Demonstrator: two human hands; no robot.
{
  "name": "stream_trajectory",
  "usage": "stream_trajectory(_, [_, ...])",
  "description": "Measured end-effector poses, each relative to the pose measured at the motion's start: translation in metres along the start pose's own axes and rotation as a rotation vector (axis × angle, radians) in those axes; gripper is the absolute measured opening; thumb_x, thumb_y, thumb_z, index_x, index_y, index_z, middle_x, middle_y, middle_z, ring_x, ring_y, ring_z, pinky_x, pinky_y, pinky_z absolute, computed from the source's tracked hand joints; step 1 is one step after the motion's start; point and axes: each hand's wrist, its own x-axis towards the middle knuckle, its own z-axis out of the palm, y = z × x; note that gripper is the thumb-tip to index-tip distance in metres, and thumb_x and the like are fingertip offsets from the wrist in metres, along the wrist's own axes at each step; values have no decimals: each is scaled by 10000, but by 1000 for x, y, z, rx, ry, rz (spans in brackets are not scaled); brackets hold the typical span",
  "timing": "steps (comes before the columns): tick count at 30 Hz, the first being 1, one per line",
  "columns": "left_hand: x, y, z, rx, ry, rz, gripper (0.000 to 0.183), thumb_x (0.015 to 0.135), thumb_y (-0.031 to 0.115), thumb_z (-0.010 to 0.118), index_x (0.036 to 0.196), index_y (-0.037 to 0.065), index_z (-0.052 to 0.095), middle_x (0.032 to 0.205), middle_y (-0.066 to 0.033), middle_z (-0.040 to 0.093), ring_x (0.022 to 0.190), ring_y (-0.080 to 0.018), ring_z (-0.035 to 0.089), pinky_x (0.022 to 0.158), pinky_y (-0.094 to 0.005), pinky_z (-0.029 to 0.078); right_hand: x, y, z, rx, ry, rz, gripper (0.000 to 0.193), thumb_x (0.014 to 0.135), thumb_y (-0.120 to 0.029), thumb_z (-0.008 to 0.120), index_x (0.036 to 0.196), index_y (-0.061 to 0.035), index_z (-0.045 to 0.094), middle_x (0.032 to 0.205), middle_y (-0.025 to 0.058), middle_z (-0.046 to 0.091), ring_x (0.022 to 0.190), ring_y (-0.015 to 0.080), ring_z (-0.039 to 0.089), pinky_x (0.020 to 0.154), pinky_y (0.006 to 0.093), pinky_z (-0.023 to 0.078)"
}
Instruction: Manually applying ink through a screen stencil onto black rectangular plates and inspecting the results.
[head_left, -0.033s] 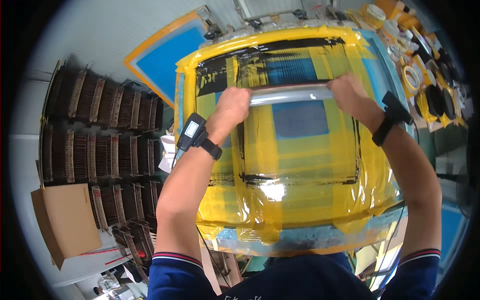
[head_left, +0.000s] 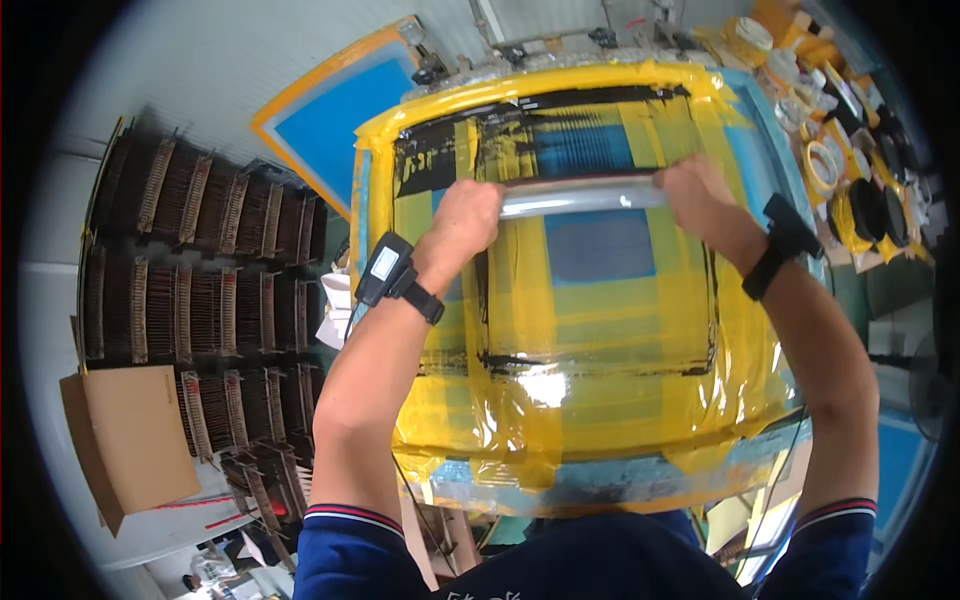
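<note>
My left hand (head_left: 470,213) and my right hand (head_left: 698,200) are closed round the two ends of a squeegee (head_left: 585,200) with a pale, shiny handle. It lies crosswise over the far half of a screen-printing frame (head_left: 690,465), whose mesh is largely covered in yellow tape (head_left: 580,420). Black ink (head_left: 610,98) is smeared along the far side of the mesh and in thin lines down its sides. A bluish mesh window (head_left: 602,246) shows just on the near side of the squeegee. The squeegee's blade edge is mostly hidden beneath the handle.
To the left stand dark wire drying racks (head_left: 205,265) and an open cardboard box (head_left: 140,435). A blue screen with an orange frame (head_left: 345,110) leans behind. Tape rolls (head_left: 822,165) and jars crowd the far right. Clamps (head_left: 515,52) line the far edge.
</note>
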Motion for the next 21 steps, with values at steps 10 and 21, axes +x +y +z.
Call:
stream_trajectory(10, [-73, 17, -47, -217, 440, -22, 588, 755, -5, 681, 1319, -1, 514, 1294, -260, 550, 1202, -404, 536, 1079, -477, 395, 45, -7, -9, 313, 171, -112, 221, 762, -15, 623, 979, -54, 634, 901, 155, 666, 882, 352, 641, 763, 444, 524])
stream_trajectory(21, [-283, 29, -32, -660, 130, -581, 580, 740, 15, 740, 1295, 25, 569, 1244, -215, 617, 1180, -341, 589, 1045, -405, 434, 171, 61, -14, 305, 64, 42, 431, 733, -170, 744, 1149, -91, 663, 1050, 208, 679, 989, 354, 651, 883, 418, 515])
